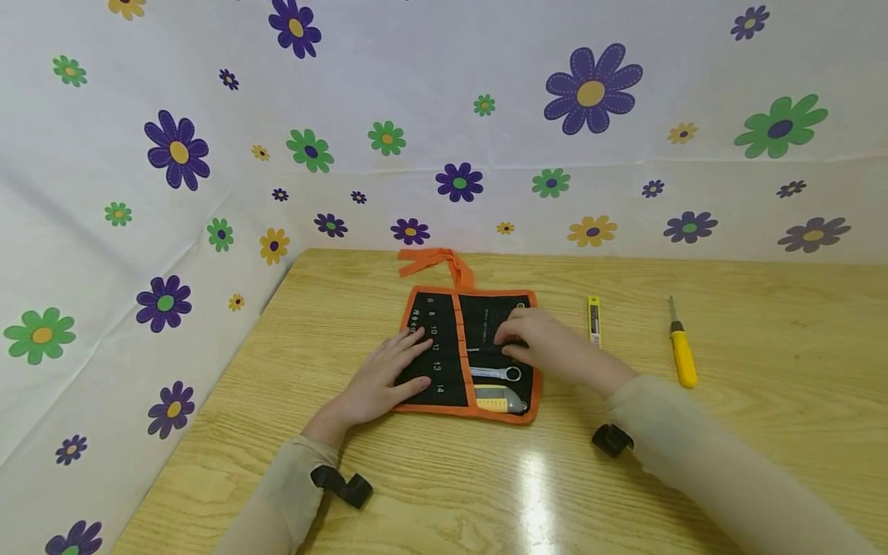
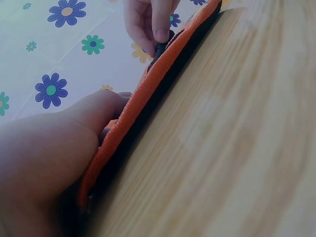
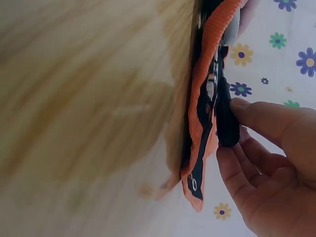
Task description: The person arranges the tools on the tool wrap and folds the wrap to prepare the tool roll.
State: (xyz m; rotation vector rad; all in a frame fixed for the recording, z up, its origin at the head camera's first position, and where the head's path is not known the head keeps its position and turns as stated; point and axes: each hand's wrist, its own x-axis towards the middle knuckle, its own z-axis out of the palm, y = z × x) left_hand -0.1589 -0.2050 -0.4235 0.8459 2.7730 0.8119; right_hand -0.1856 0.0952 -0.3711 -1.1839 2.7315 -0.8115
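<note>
A black tool pouch (image 1: 451,385) with orange edging lies unrolled on the wooden table, numbers printed along its left half. My left hand (image 1: 388,370) rests on that half, fingers spread over the cloth. Over the right half, my right hand (image 1: 544,339) pinches the black handle of a screwdriver (image 3: 228,121) between thumb and fingers. Its thin metal shaft shows at the orange pocket strip in the head view. Below it, a ring wrench (image 1: 502,374) and a yellow and grey utility knife (image 1: 501,398) sit in pockets of the pouch.
Right of the pouch lies a narrow yellow packet (image 1: 594,320), partly behind my right forearm. Farther right is a yellow-handled screwdriver (image 1: 683,354). Orange ties (image 1: 433,262) stretch from the pouch's far edge toward the flowered cloth (image 1: 513,139) behind the table.
</note>
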